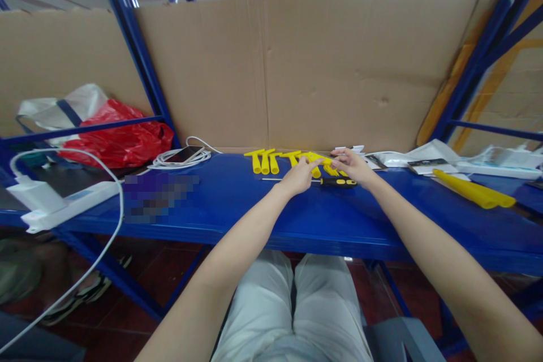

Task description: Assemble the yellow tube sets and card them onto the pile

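Note:
Several yellow T-shaped plastic pieces point(265, 163) lie in a row along the back of the blue shelf. My left hand point(297, 176) has its fingers closed at one end of a yellow T-shaped piece point(316, 158), which slants between both hands. At that piece's other end, the fingers of my right hand point(353, 166) are bent around it; the exact grip is small and partly hidden. More yellow pieces point(328, 168) lie beneath and between the hands. Just in front of them rests a screwdriver point(338, 182) with a black and yellow handle, its shaft pointing left and passing behind my left hand.
Two long yellow parts point(470, 189) lie at right, near white packaging point(432, 155). To the left are a phone point(185, 154) with a coiled white cable, a red bag point(123, 133) and a power strip point(76, 203). Cardboard point(318, 68) walls the back. Another person's leg shows lower left.

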Motion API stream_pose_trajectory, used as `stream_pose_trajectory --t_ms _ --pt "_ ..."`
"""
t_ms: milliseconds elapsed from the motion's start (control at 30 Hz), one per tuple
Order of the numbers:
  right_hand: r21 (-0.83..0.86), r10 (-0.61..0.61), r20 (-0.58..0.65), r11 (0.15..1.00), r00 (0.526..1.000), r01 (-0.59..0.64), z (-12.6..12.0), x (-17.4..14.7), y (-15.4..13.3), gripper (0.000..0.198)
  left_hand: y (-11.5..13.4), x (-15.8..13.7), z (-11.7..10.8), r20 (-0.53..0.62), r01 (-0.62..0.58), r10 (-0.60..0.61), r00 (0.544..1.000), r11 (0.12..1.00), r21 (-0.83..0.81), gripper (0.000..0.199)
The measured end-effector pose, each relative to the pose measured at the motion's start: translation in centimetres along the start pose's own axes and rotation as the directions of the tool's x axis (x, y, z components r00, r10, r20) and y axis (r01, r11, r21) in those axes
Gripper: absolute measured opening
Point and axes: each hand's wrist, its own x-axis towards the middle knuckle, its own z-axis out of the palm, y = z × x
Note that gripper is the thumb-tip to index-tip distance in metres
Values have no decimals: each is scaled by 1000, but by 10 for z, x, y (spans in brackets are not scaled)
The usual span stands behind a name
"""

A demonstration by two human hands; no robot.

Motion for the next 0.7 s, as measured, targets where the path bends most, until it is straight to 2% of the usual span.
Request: stream_pose_trajectory --t_ms 67,133,200,267,333,400,467,533,700 --pt "-94 -13 -62 996 998 7 -11 3 7 39 -2 2 1 -59 31 -36 998 997 -77 57" --pt "-294 -22 -160 955 987 -26 -27 5 17 30 -2 4 1 -82 99 -117 990 977 -191 60" --pt "-541 -23 -245 833 969 -116 -45 5 28 21 0 6 0 -20 199 -221 975 910 -363 64" --pt "-723 29 -238 662 971 -197 -62 2 39 19 4 7 -2 91 309 -310 946 788 -533 66" --pt "-814 109 -254 514 961 -273 -75 -1 48 18 8 8 -4 159 362 -347 924 663 -655 68" --pt "-849 187 -273 414 944 -327 -83 -3 56 16 11 9 -7 212 396 -366 906 559 -728 69" --pt "-864 221 -276 369 935 -342 -85 -5 60 15 12 9 -11 252 419 -376 892 474 -774 69" --pt "-874 208 -256 367 944 -318 -84 -5 63 16 12 9 -14 275 431 -386 880 411 -803 71" --pt "-896 143 -200 375 969 -240 -76 -4 64 16 14 9 -17 312 455 -394 864 347 -820 69"
